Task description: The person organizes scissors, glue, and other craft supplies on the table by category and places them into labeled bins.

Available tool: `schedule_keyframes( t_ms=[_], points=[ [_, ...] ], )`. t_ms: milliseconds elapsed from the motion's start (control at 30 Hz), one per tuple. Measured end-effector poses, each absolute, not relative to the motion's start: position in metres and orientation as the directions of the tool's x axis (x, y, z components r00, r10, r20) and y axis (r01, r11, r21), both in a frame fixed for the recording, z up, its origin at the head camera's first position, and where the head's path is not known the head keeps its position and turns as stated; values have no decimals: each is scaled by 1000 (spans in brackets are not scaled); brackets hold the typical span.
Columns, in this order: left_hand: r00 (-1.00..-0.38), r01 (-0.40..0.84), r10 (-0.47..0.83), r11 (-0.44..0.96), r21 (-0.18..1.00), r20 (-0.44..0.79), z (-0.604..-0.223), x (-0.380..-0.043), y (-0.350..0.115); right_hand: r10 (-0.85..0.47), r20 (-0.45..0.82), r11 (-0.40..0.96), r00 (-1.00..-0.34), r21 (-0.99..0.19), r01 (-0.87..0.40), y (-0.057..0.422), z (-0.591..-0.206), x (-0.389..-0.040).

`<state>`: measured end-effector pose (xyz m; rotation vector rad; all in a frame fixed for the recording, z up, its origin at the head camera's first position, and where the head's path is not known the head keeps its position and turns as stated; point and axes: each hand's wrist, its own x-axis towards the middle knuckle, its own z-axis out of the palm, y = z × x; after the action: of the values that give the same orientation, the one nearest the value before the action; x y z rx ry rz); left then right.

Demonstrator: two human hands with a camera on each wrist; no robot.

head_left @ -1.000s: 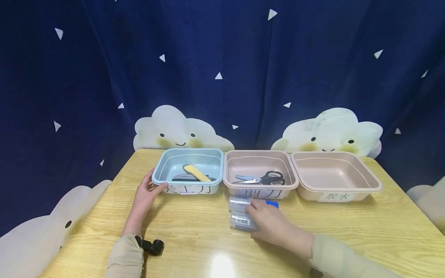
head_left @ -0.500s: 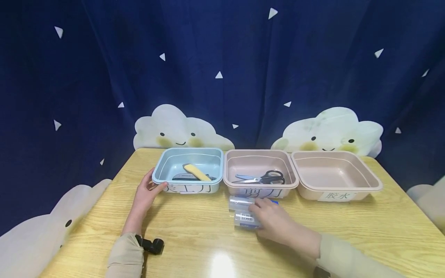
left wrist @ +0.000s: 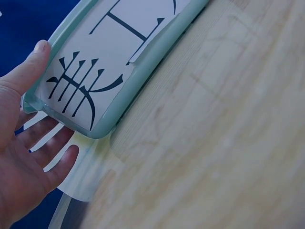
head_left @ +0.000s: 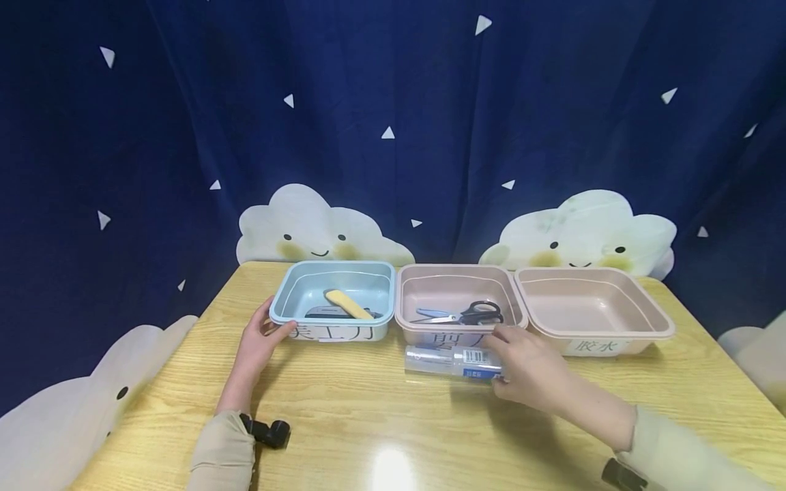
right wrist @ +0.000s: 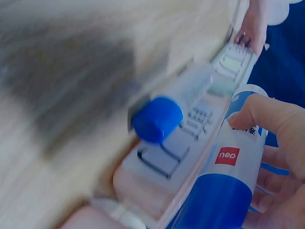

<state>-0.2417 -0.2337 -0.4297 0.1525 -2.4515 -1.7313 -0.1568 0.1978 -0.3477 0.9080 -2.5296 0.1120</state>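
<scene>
My right hand [head_left: 534, 368] grips a glue stick [right wrist: 228, 155] with a white label and blue cap. In the head view, that held glue stick is just above the table, in front of the middle bin. Another glue stick [head_left: 426, 360] lies on the table there, its blue cap facing the right wrist camera. At the far left, my left hand [head_left: 258, 341] touches the front left corner of the light blue bin [head_left: 344, 326], thumb on its rim. The fingers of that hand lie loosely beside the corner. A yellow utility knife [head_left: 346, 304] and a dark one lie in the blue bin.
The pinkish middle bin [head_left: 408, 334] holds scissors [head_left: 482, 314] with black handles and something light blue. A beige bin [head_left: 546, 344] stands to its right. All three bins bear paper labels and stand side by side near the wooden table's back edge, before a dark blue curtain.
My right hand has moved right with one glue stick and lifted it off the table. The other glue stick stays where it was. My left hand has not moved.
</scene>
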Motion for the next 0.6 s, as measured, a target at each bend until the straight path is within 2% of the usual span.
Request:
schedule_keyframes(
  t_ms=[333,600],
  points=[
    [-986,-9,-161,334,943,48,-430,-242,-235,-517,392,835,-761,38,-548,234,-322,-159],
    [-986,-10,-158,337,941,46,-430,-242,-234,-546,479,810,-687,93,-579,261,-314,-176]
  ],
)
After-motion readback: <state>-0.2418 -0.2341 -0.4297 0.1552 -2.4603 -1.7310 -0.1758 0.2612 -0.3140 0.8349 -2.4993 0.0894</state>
